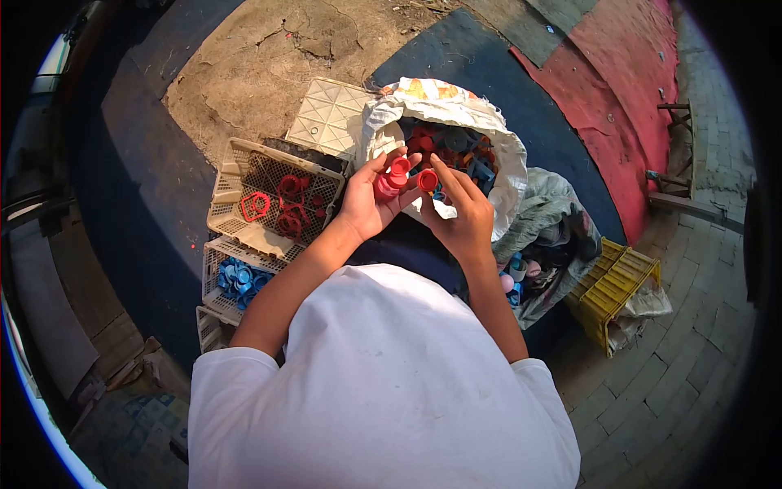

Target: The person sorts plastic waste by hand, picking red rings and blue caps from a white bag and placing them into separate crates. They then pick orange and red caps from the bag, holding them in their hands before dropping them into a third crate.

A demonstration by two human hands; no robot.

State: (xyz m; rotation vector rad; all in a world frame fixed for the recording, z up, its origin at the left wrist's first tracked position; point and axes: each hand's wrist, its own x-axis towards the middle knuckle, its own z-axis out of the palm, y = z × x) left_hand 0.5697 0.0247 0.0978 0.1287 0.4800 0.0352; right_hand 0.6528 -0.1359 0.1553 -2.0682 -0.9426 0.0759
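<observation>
My left hand (371, 200) holds a small stack of red plastic caps (393, 175) between palm and fingers. My right hand (460, 213) pinches a single red cap (428, 180) at its fingertips, just right of the stack. Both hands hover over the open mouth of a white woven sack (383, 122) filled with red and blue plastic caps and rings (460, 147).
A cream crate (236, 175) at left holds red rings; a crate below it (213, 269) holds blue pieces. A crate lid (330, 114) lies behind. A second sack (554, 204) with mixed caps and a yellow crate (619, 289) sit at right.
</observation>
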